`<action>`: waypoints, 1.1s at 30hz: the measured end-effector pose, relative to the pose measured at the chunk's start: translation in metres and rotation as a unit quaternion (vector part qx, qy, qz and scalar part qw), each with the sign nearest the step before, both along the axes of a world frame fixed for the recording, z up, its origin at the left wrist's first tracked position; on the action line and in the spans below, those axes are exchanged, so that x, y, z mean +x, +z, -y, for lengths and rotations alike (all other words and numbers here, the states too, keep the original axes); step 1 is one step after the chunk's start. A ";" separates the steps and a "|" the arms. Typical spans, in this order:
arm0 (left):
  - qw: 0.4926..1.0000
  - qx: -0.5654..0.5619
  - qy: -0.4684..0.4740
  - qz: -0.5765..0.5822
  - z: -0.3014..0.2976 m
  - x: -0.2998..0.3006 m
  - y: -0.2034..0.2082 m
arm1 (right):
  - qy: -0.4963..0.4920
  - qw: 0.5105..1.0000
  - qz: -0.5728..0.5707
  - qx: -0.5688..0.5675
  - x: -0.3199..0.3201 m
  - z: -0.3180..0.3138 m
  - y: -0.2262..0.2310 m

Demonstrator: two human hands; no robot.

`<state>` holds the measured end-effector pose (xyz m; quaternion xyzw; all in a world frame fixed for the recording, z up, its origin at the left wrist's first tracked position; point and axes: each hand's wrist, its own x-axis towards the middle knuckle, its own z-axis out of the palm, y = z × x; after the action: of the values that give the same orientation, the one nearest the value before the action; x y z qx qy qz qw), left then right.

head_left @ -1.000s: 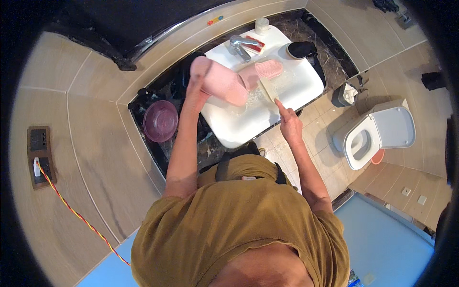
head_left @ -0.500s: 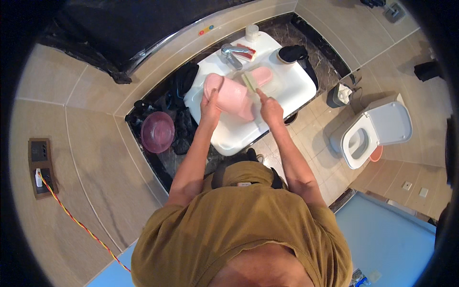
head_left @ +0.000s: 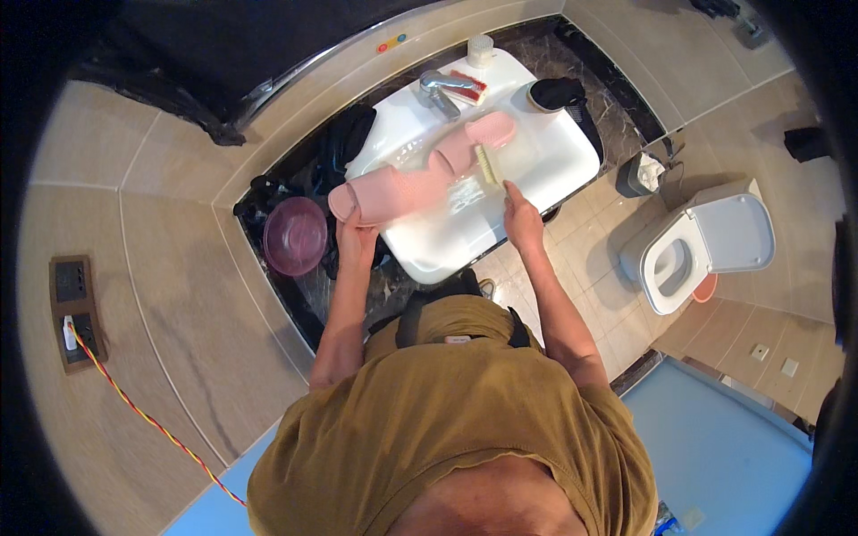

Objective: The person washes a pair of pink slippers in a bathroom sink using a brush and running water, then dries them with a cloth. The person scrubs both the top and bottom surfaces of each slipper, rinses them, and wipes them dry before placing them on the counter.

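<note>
My left hand (head_left: 356, 234) grips a pink slipper (head_left: 393, 193) by its near-left end, at the left rim of the white sink (head_left: 429, 259). A second pink slipper (head_left: 469, 143) lies in the basin, touching or just behind the far end of the first. My right hand (head_left: 523, 219) is closed round the handle of a scrubbing brush (head_left: 487, 164) with pale bristles. The brush is over the water beside the second slipper, apart from the slipper in my left hand. My fingertips on the slipper are partly hidden.
Behind the basin are a faucet (head_left: 440, 87), a red-bristled brush (head_left: 466, 87) and a white ribbed container (head_left: 480, 51). Dark cloth (head_left: 559, 93) lies on the right rim. Left of the sink sits a purple basin (head_left: 295, 236). A toilet (head_left: 666, 265) and bin (head_left: 640, 174) stand right.
My left hand has moved left and nearer with its slipper, now laid lower over the sink's left rim. My right hand has drawn the brush slightly right and nearer. The second slipper shows more fully.
</note>
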<state>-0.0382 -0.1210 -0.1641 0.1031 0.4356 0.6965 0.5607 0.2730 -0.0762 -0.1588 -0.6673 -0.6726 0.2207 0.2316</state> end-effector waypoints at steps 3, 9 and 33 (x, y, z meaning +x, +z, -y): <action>0.998 0.052 0.026 0.024 0.001 0.000 0.010 | -0.018 0.999 0.029 -0.001 0.003 -0.021 0.002; 0.989 0.055 0.084 0.104 -0.027 -0.007 0.018 | 0.002 0.996 0.067 -0.064 0.012 -0.079 0.008; 0.608 0.124 -0.221 -0.753 -0.025 0.038 0.019 | 0.217 0.945 0.029 -0.243 0.006 -0.061 0.007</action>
<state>0.0000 -0.0961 -0.1451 0.7527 0.5776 0.2759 0.1540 0.2788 -0.0148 -0.1514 -0.5477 -0.7334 0.4027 -0.0102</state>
